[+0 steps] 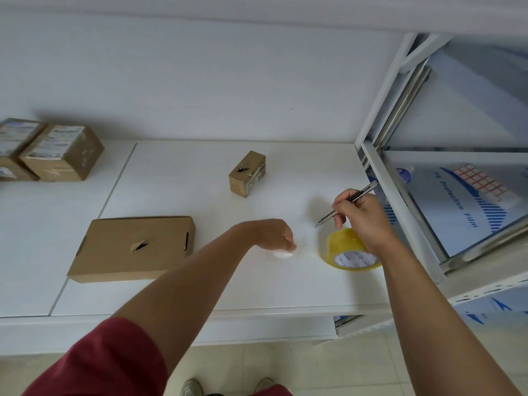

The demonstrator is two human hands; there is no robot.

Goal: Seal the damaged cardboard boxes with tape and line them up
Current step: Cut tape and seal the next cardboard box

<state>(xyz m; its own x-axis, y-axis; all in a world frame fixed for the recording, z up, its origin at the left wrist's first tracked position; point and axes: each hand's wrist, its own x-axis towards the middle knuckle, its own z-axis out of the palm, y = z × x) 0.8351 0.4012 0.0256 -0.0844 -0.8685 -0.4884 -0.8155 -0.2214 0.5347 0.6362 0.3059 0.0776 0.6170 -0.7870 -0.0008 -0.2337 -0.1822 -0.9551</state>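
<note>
Hands are apart: the left hand (276, 235) is pinching clear shiny tape (297, 254) pulled from the round yellow tape roll (347, 250). The right hand (360, 217) is gripping a thin metal knife (347, 205). Torn brown cardboard boxes, one flat (134, 247) and one small (247, 173), are sitting on the smooth white table (200, 287).

free: table centre (177, 195) | blocked right: shelf frame (380, 178)

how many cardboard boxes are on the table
4. A large flat box with a torn hole lies front left; a small upright box, also torn, stands mid-table; two taped boxes sit side by side far left, one cut off by the frame edge, so more may be hidden.
</note>
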